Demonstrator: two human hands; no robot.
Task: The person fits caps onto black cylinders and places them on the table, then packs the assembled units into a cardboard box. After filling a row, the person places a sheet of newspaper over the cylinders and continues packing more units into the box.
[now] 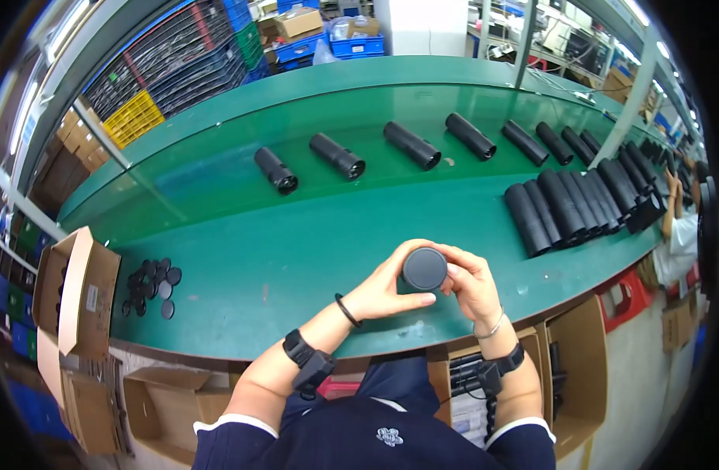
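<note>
Head view: looks down on both hands, which meet over the green bench point(320, 227) with one object between them.
Black round piece point(424, 269): sits in the gap between left hand point(381, 293) and right hand point(477, 293), directly right of the left palm and just left of the right thumb.
Long axis: its flat round end faces up toward the camera, so the axis seems to run away from the eye; whatever length lies beneath that end is hidden, and I cannot tell how far it reaches.
Left hand grip: curled about the piece from its left, fingers round the far side, thumb stretched across the near side; it appears clamped on it.
Right hand grip: thumb tip against the right rim, fingers bent in beyond it; it appears to pinch the piece, though the hidden fingertips leave its firmness uncertain.
Nearer hand: neither; both are at the piece, the left enclosing more of its edge.
Dark tubes in a row point(410, 145): beyond both hands, well apart, lying on their sides and slanting.
Stacked tubes point(561, 205): right of the right hand and farther out, side by side.
Loose black discs point(166, 290): well left of the left hand, near the cardboard box point(101, 313).
</note>
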